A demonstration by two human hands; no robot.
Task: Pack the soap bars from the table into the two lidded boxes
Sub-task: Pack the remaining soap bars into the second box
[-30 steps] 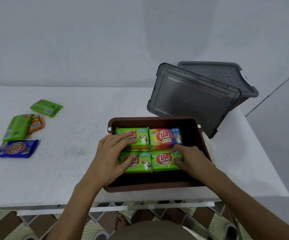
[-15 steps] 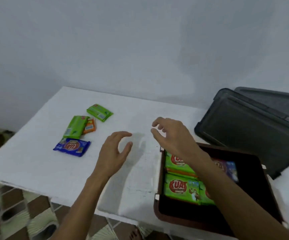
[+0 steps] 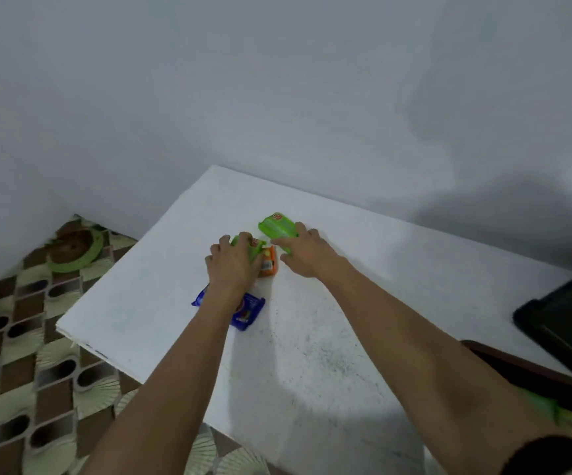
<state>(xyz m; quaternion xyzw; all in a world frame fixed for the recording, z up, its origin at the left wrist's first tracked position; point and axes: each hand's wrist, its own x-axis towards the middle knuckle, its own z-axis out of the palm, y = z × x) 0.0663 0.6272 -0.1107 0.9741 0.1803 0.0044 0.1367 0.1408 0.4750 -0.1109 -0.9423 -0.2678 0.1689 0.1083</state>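
Observation:
Several wrapped soap bars lie at the far left of the white table [image 3: 329, 354]. My left hand [image 3: 231, 265] is closed over a green soap bar [image 3: 255, 246] that rests on an orange soap bar [image 3: 267, 265]. My right hand [image 3: 300, 250] grips the far green soap bar [image 3: 276, 224] by its near end. A blue soap bar [image 3: 248, 311] lies under my left wrist, partly hidden. The brown box [image 3: 517, 368] shows only its rim at the right edge, with a strip of green soap bars [image 3: 548, 404] inside, behind my right forearm.
A dark grey lid [image 3: 565, 323] leans at the far right edge. The table's left edge drops to a patterned floor where a green-rimmed round object [image 3: 75, 250] stands by the wall. A pale wall runs behind the table.
The view has swung left, away from the brown box. Both hands have moved from mid-table out to the loose soap bars and closed on the two green ones.

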